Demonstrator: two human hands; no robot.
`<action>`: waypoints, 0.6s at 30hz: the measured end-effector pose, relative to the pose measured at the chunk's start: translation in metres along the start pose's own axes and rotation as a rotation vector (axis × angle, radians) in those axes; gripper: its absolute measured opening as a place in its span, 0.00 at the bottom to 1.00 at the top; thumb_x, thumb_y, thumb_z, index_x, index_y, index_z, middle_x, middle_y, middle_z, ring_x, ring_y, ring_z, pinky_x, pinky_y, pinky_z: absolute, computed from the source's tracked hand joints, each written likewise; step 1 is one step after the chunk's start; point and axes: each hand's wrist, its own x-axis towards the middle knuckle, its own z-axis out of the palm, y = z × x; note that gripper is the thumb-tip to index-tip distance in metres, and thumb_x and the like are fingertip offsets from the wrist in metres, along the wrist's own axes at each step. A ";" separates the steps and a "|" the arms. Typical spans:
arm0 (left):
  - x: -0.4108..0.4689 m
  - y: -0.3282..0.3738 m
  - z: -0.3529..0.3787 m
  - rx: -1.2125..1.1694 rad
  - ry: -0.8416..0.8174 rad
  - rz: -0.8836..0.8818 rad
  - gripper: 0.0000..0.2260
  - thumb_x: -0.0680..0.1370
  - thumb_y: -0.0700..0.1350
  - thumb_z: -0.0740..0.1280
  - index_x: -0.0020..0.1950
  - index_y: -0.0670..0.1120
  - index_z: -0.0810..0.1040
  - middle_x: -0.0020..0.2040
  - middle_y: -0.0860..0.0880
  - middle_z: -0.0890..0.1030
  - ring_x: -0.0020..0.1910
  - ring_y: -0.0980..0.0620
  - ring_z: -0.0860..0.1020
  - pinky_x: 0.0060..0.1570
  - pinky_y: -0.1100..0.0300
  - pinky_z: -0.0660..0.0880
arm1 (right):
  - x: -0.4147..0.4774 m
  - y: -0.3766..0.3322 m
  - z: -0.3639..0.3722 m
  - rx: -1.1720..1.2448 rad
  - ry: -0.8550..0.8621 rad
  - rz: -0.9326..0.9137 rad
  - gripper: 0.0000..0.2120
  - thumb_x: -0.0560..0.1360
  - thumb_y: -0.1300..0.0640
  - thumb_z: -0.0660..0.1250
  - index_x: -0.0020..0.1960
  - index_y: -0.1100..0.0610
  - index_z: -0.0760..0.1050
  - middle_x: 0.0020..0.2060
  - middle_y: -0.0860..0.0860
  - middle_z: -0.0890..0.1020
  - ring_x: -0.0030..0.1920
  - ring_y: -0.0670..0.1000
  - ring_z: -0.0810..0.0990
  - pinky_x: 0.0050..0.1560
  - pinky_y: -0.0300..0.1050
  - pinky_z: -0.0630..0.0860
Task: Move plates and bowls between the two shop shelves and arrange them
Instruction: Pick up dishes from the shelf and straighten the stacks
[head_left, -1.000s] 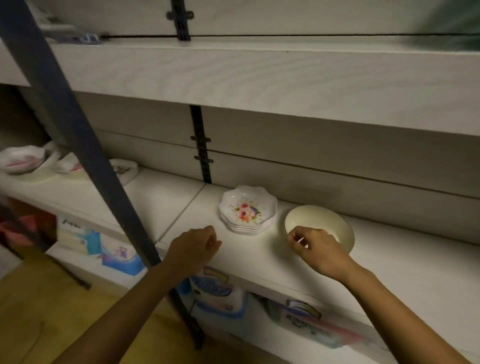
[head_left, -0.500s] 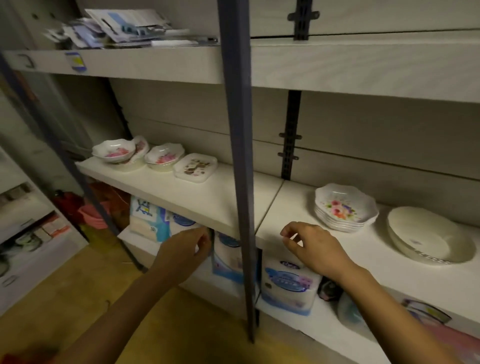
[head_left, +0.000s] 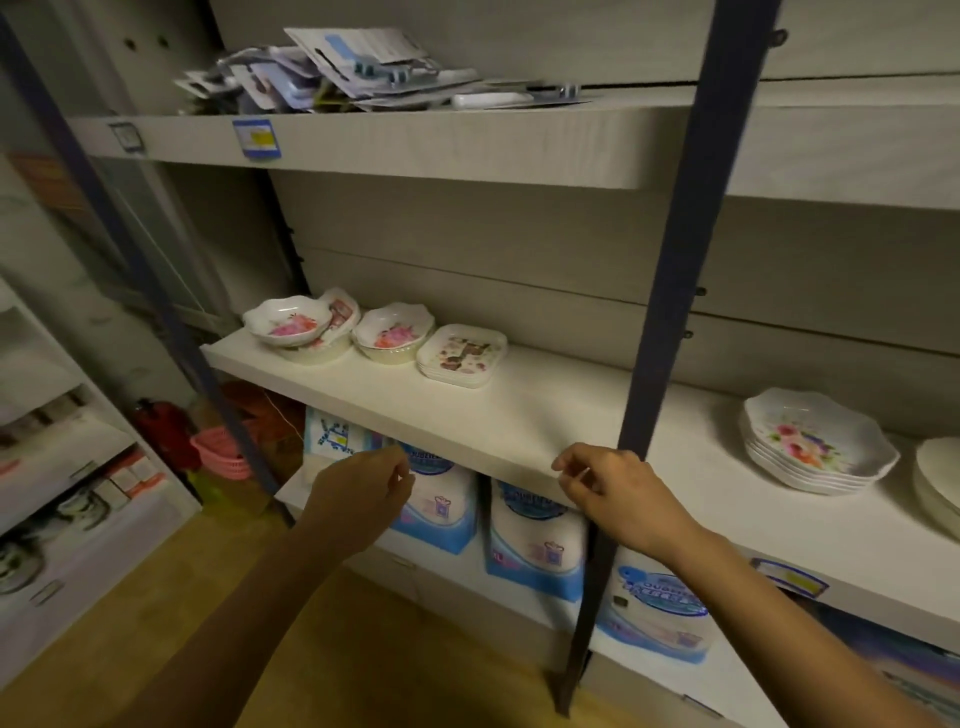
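White laminate shelf board (head_left: 519, 415) to the left of the dark blue metal upright (head_left: 670, 312) carries 2 groups of scalloped pink-flowered bowls (head_left: 288, 322) at its far left end and, just beside them, a low stack of square patterned plates (head_left: 462, 353). Right of the upright, the neighbouring shelf (head_left: 727, 519) holds a stack of scalloped white plates with flower prints (head_left: 815, 441) and, at the frame edge, a plain cream bowl (head_left: 940, 483). The left hand (head_left: 358, 493) and the right hand (head_left: 618, 493) hover at the front edge of the board, fingers loosely curled, gripping nothing. Judged from this, the person is between carries, with the next piece not yet picked. The next move likely calls for both hands to travel up and back to the square plates or bowls, fingers slipping under a rim to lift the stack level without tipping its neighbours.
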 end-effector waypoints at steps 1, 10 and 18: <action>0.006 -0.008 0.000 -0.001 0.003 -0.005 0.10 0.79 0.48 0.60 0.49 0.43 0.76 0.43 0.46 0.81 0.38 0.55 0.73 0.34 0.69 0.66 | 0.011 -0.004 0.004 -0.015 -0.002 0.009 0.11 0.77 0.53 0.61 0.58 0.51 0.74 0.52 0.49 0.81 0.50 0.50 0.80 0.52 0.47 0.78; 0.089 -0.088 -0.007 0.002 -0.109 -0.002 0.06 0.79 0.49 0.59 0.44 0.49 0.70 0.37 0.55 0.74 0.43 0.54 0.77 0.41 0.68 0.71 | 0.124 -0.015 0.037 -0.028 0.017 0.123 0.12 0.78 0.52 0.59 0.60 0.52 0.74 0.56 0.51 0.80 0.53 0.53 0.79 0.52 0.45 0.74; 0.153 -0.164 -0.028 -0.006 -0.109 -0.080 0.08 0.78 0.49 0.61 0.48 0.47 0.75 0.46 0.49 0.82 0.45 0.52 0.79 0.51 0.56 0.77 | 0.218 -0.013 0.065 -0.048 0.045 0.317 0.13 0.78 0.52 0.58 0.57 0.56 0.76 0.55 0.55 0.81 0.52 0.55 0.79 0.52 0.48 0.77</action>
